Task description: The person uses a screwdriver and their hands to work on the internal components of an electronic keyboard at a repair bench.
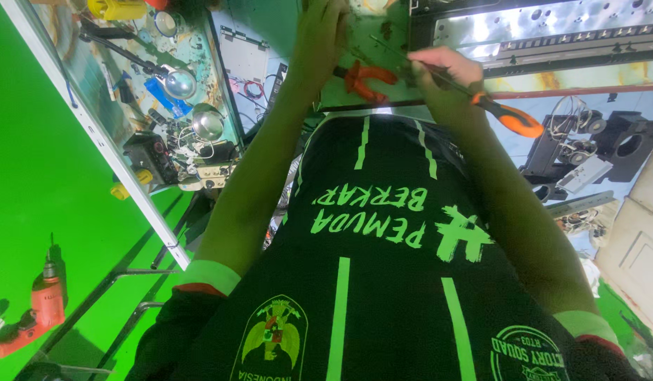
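- The right hand (439, 77) is clamping an orange-handled screwdriver (499, 113) over the workbench (383, 32).
- The left hand (323, 35) is resting beside orange pliers (365, 77); its grip is unclear.
- The tip is risking slipping off, since the bench is cluttered.

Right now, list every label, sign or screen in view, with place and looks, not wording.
Lettering: across the chest of the black shirt, bright green block print, upside down.
Crest: shirt, lower left, shield shape, green with some red.
Round badge: shirt, lower right, green ring outline.
No package or screen can be made out; the right hand holds a screwdriver.
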